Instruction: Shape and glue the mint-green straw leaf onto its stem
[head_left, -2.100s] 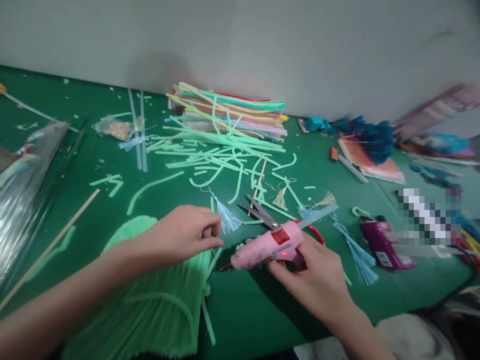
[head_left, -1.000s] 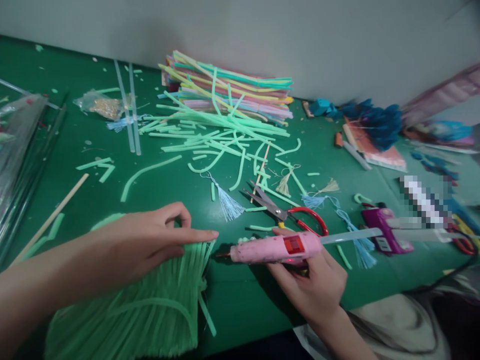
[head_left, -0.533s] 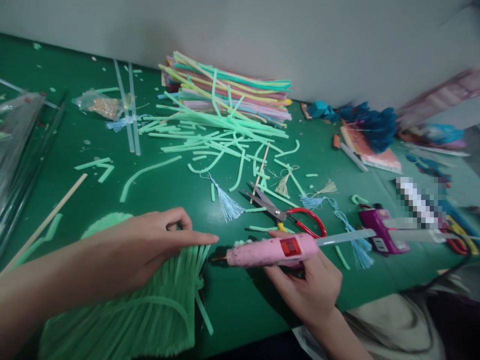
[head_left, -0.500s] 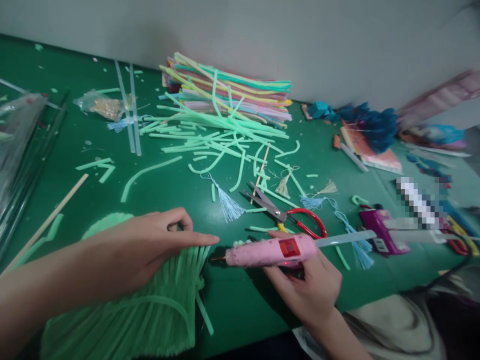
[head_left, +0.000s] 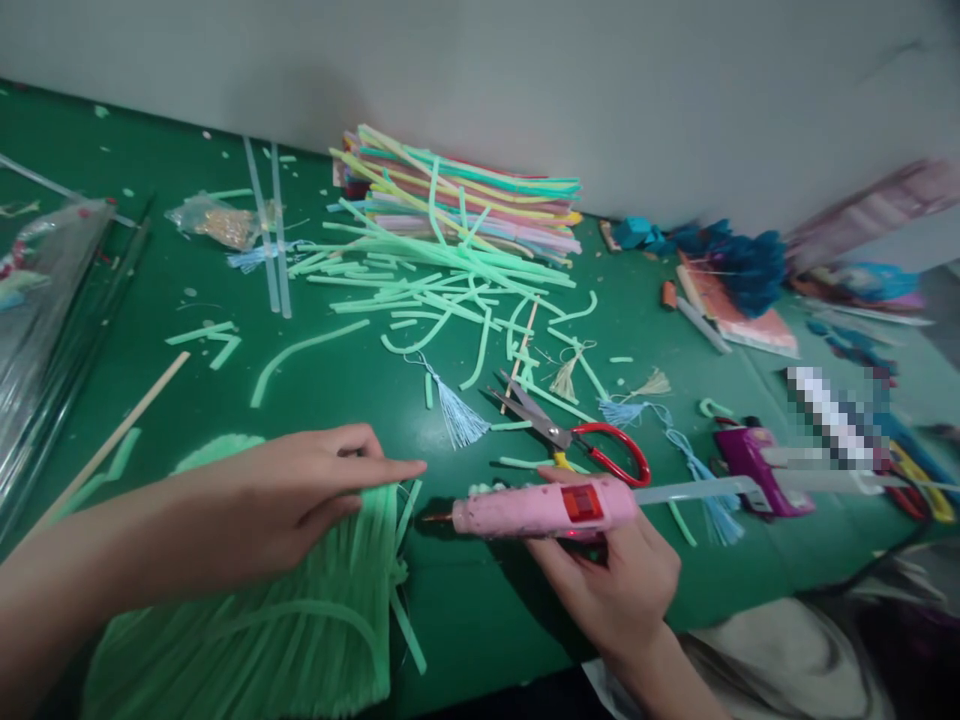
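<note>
My right hand (head_left: 637,580) is wrapped round the grip of a pink hot glue gun (head_left: 517,508), its nozzle pointing left. A clear glue stick (head_left: 697,489) sticks out of the gun's back end. My left hand (head_left: 315,485) lies over a fan-shaped bundle of green pipe cleaners (head_left: 322,630), its index finger stretched along the upper right edge and its thumb below. The strands pass between this finger and thumb. A small gap separates the nozzle from the bundle's right edge, where a few loose strands poke out.
Red-handled scissors (head_left: 555,435) lie open behind the glue gun. Loose green pipe cleaners (head_left: 450,260) and a multicoloured stack (head_left: 480,190) are farther back. Blue tassels (head_left: 457,415), a purple glue gun (head_left: 754,465), a wooden stick (head_left: 124,425) and blue feathers (head_left: 750,265) lie around the green table.
My left hand has shifted slightly left along the bundle's edge, and a strand by the fingertip now leans apart to the right. The whole view has tilted a little; the glue gun stays nearly in place.
</note>
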